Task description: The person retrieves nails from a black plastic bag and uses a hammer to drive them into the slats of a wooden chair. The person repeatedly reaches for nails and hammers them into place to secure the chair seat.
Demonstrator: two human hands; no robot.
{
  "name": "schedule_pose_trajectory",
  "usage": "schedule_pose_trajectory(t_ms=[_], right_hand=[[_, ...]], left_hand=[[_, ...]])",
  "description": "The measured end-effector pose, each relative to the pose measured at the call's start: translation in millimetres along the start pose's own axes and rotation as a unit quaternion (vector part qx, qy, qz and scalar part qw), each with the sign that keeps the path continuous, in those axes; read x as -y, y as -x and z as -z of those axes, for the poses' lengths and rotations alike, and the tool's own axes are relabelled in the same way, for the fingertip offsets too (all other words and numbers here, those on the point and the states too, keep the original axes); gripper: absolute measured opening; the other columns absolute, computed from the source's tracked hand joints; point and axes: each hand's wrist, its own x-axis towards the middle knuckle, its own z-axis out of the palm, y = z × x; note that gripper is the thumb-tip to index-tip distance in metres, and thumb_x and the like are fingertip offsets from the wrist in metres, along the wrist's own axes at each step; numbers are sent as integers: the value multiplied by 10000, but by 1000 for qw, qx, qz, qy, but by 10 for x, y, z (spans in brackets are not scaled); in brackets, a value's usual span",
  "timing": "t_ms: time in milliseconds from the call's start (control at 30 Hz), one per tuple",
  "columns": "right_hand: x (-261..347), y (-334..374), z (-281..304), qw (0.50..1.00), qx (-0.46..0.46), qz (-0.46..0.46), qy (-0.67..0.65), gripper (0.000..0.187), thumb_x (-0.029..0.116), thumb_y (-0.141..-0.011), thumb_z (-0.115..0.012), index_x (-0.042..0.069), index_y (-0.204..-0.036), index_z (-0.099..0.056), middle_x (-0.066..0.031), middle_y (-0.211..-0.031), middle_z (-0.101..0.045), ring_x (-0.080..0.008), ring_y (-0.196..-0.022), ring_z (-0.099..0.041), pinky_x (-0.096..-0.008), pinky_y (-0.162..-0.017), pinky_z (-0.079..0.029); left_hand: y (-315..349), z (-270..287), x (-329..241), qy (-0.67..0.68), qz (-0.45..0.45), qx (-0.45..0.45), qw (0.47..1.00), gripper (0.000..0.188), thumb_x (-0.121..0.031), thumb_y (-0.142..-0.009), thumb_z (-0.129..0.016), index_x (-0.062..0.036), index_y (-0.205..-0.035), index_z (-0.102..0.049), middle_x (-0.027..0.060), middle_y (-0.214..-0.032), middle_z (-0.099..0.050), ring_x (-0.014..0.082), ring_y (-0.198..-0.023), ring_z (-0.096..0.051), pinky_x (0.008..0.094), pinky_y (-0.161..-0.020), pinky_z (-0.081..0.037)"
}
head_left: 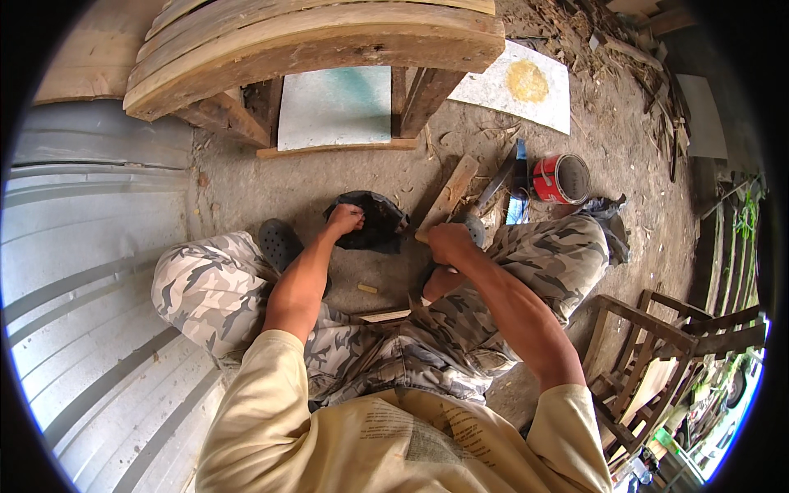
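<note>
My left hand [347, 218] is at a black plastic bag [380, 220] on the ground between my feet. Its fingers are curled closed; whatever they pinch is too small to make out. My right hand [452, 244] is a fist to the right of the bag. A short pale wooden end [422, 236] sticks out of it toward the bag, and the rest of that piece is hidden. A small yellowish piece [367, 288] lies on the ground nearer to me. Close to my lap is a thin strip of wood [385, 315].
A wooden bench [312, 49] stands ahead, a white board [335, 107] beneath it. Beyond my right hand lie a wood plank [449, 193], a blue strip [518, 185] and a red can [561, 179]. Metal sheeting [90, 263] borders the left; a wooden frame [645, 353] stands right.
</note>
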Motion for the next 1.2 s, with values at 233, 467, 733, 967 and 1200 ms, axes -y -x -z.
schedule_pose_trajectory(t_ms=[233, 467, 733, 967, 1200], right_hand=[[11, -35, -5, 1000, -5, -14, -8, 204, 150, -757, -701, 107, -950, -751, -105, -976, -725, -294, -931, -704, -407, -749, -555], [53, 7, 139, 1000, -23, 10, -7, 205, 158, -766, -688, 126, -959, -751, -104, -968, -724, -286, -931, -706, -413, -744, -552], [110, -37, 286, 999, -32, -7, -23, 223, 165, -764, -689, 120, -972, -753, -99, -1005, -730, -282, -971, -704, -408, -773, -556], [42, 85, 679, 995, -60, -39, -67, 292, 263, -752, -722, 43, -944, -742, -155, -973, -725, -306, -949, -700, -423, -783, -557], [-218, 737, 1177, 968, -180, -51, -167, 374, 323, -807, -698, 3, -996, -659, -213, -953, -695, -380, -949, -666, -469, -822, -518]], left_hand=[[98, 43, -158, 126, 43, 65, 989, 466, 89, -879, -529, 124, -1339, -466, 212, -1174, -631, 265, -1019, -655, 323, -875, -583], [301, 66, -350, 136, 71, 55, 987, 338, 107, -862, -550, 66, -1197, -540, 165, -1117, -654, 239, -993, -669, 334, -888, -584], [473, -102, -534, -35, -72, -3, 997, 91, -93, -876, -606, -59, -899, -688, 67, -778, -681, 151, -645, -665, 304, -579, -567], [565, -279, -741, 109, -121, -23, 986, 279, -193, -904, -643, 43, -1053, -659, 76, -923, -675, 141, -805, -653, 290, -700, -561], [987, -326, -1365, 3, -284, -144, 948, 198, -142, -913, -651, 7, -1033, -703, 95, -897, -701, 148, -705, -659, 276, -617, -534]])
